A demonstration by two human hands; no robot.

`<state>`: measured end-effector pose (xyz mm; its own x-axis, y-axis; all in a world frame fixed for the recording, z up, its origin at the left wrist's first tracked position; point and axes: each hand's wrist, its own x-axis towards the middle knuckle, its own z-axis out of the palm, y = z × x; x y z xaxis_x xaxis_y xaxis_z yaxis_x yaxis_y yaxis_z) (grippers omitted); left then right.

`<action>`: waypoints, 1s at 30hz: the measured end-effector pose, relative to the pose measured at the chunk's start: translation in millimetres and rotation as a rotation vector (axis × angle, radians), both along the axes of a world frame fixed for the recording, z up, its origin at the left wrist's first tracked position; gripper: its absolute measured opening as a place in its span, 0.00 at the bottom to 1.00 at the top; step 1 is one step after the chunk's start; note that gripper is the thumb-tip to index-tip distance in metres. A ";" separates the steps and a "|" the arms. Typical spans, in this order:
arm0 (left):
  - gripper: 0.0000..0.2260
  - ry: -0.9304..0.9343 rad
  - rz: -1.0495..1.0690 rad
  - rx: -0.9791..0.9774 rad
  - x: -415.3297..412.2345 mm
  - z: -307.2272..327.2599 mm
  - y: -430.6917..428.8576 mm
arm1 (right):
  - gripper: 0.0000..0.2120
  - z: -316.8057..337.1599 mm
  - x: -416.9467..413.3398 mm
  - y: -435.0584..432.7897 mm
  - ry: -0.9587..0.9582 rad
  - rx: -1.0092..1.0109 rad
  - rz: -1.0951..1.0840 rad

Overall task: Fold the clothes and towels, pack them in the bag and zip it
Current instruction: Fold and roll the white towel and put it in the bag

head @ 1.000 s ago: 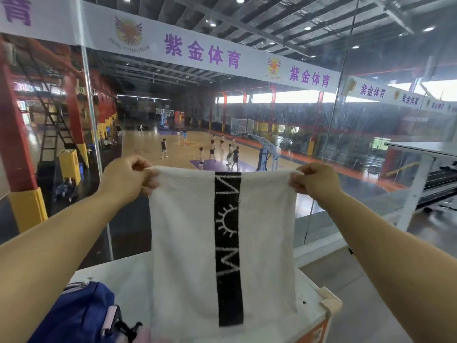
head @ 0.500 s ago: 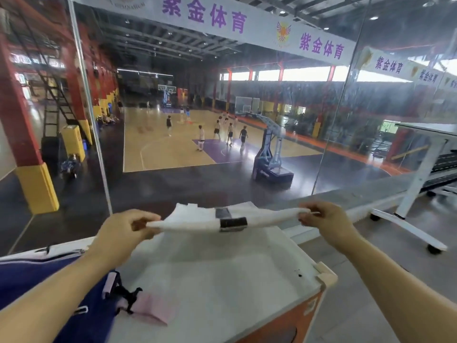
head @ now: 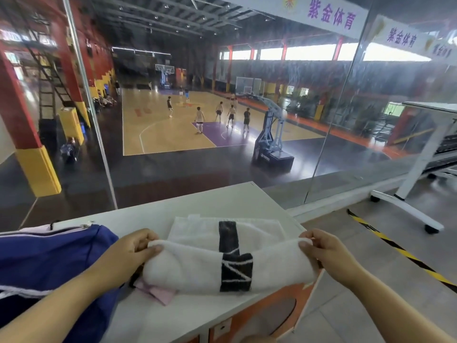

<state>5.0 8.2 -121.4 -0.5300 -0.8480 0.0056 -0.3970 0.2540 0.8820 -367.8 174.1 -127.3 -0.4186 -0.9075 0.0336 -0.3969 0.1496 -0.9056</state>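
On the table (head: 173, 209), a half-folded towel (head: 197, 266) is gripped by left hand (head: 128, 251) and right hand (head: 324, 253); bag (head: 49, 258) packing remains.

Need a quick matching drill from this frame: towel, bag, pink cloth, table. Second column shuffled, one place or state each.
Column A
1. towel
2. bag
3. pink cloth
4. table

Column B
a. blue, at the left edge of the view, zip open
b. white top that everything lies on
c. peeks out under the towel's near left corner
d. white with a black stripe, folded over, pinched at both ends by the left hand and right hand

Pairs: 1-d, 2-a, 3-c, 4-b
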 end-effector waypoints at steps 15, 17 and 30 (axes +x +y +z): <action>0.06 -0.186 0.297 -0.202 -98.6 -32.6 -101.9 | 0.05 -27.1 -33.0 -118.3 0.207 0.156 -0.353; 0.07 -0.245 0.294 -0.180 -105.7 -42.2 -114.0 | 0.04 -34.9 -39.2 -129.5 0.211 0.204 -0.342; 0.08 -0.442 0.348 -0.165 -116.1 -69.2 -141.9 | 0.07 -53.1 -48.3 -151.7 0.277 0.336 -0.335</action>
<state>-111.0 -133.7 -190.6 -0.2027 -0.9792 -0.0059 -0.8030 0.1628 0.5732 -416.1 22.4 -180.4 -0.7034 -0.7057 -0.0847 -0.4945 0.5715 -0.6549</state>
